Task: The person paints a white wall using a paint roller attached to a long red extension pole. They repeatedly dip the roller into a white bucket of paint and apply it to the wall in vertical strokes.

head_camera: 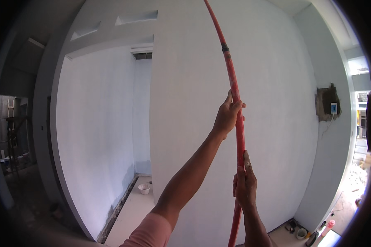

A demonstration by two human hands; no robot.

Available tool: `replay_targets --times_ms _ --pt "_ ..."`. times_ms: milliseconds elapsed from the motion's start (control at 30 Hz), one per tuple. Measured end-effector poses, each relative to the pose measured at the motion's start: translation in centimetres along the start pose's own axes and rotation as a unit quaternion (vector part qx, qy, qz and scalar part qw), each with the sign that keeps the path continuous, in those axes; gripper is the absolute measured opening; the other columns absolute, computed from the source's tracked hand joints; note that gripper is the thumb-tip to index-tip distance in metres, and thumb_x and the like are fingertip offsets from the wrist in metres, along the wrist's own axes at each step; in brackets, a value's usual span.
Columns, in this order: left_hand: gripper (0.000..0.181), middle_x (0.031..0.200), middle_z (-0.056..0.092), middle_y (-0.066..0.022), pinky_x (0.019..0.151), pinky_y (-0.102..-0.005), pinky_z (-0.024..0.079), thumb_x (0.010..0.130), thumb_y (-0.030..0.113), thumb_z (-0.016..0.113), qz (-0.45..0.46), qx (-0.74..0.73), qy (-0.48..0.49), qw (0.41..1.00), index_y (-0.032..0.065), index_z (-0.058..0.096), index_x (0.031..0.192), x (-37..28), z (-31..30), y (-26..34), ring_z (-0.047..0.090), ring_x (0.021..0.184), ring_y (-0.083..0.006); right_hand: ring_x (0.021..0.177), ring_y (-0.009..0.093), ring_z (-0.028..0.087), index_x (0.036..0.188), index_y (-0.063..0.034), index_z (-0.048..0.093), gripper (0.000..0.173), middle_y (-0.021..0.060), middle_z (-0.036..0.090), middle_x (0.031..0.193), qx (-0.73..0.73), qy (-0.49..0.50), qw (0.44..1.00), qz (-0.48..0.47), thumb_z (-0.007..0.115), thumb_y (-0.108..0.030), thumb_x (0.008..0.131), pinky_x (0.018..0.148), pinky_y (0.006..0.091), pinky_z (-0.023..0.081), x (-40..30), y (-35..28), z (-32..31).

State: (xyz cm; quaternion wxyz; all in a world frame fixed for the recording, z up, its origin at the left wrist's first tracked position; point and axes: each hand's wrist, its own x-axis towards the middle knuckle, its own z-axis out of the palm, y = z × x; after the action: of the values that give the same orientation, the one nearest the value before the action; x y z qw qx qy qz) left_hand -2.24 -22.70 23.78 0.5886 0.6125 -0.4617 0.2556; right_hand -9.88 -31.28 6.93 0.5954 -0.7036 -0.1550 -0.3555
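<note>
A long red telescopic pole (240, 136) runs upright in front of a pale painted wall (191, 77), with a dark joint partway up. Its top end is out of view above, and its lower end leaves the picture at the bottom. My left hand (230, 114) is closed around the pole at mid-height, thumb along its side. Lower down, my right hand (245, 185) grips the same pole, with the index finger pointing up along it.
An alcove on the left holds a white bowl (144, 189) on its floor. A blue-fronted electrical box (334, 108) hangs by a rough wall patch at right. A bucket (301, 233), a pink-topped bottle (330, 224) and small items stand at lower right.
</note>
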Motion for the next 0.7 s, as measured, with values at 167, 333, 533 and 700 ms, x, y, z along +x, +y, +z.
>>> replay_targets --times_ms 167,333,533,700 --pt "0.052 0.086 0.058 -0.0057 0.057 -0.0276 0.049 0.090 0.029 0.045 0.004 0.022 0.046 0.999 0.0055 0.030 0.134 1.7 0.2 -3.2 0.057 0.060 -0.0127 0.050 0.008 0.045 0.142 -0.0127 0.022 0.048 0.0035 0.048 0.062 -0.090 0.010 0.996 -0.025 0.029 -0.018 0.095 0.042 0.0239 0.041 -1.8 3.7 -0.4" --pt "0.056 0.080 0.058 -0.0047 0.055 -0.0274 0.049 0.089 0.030 0.047 -0.001 0.063 0.091 0.994 0.0032 0.029 0.135 2.7 1.1 -4.6 0.056 0.056 -0.0119 0.050 0.012 0.046 0.143 -0.0099 0.020 0.052 0.0071 0.050 0.063 -0.102 -0.004 0.994 -0.031 0.034 -0.016 0.094 0.049 0.0278 0.044 -9.7 11.0 -2.0" --pt "0.069 0.084 0.064 -0.0038 0.055 -0.0278 0.049 0.091 0.040 0.038 -0.055 0.191 0.103 0.974 0.0096 0.006 0.143 2.3 1.1 -6.8 0.059 0.054 -0.0142 0.068 0.028 0.056 0.116 -0.0037 0.049 0.037 0.0179 0.055 0.071 -0.071 0.003 0.955 0.288 0.049 -0.031 0.090 0.062 0.0388 0.044 -23.0 22.3 -3.6" --pt "0.066 0.077 0.062 -0.0053 0.048 -0.0275 0.049 0.092 0.033 0.039 -0.059 0.200 0.106 0.972 0.0090 0.004 0.143 1.0 1.0 -6.7 0.058 0.049 -0.0137 0.073 0.028 0.055 0.118 -0.0037 0.047 0.039 0.0181 0.055 0.078 -0.107 -0.088 0.910 0.390 0.047 -0.032 0.091 0.066 0.0389 0.043 -31.7 26.0 -4.8"
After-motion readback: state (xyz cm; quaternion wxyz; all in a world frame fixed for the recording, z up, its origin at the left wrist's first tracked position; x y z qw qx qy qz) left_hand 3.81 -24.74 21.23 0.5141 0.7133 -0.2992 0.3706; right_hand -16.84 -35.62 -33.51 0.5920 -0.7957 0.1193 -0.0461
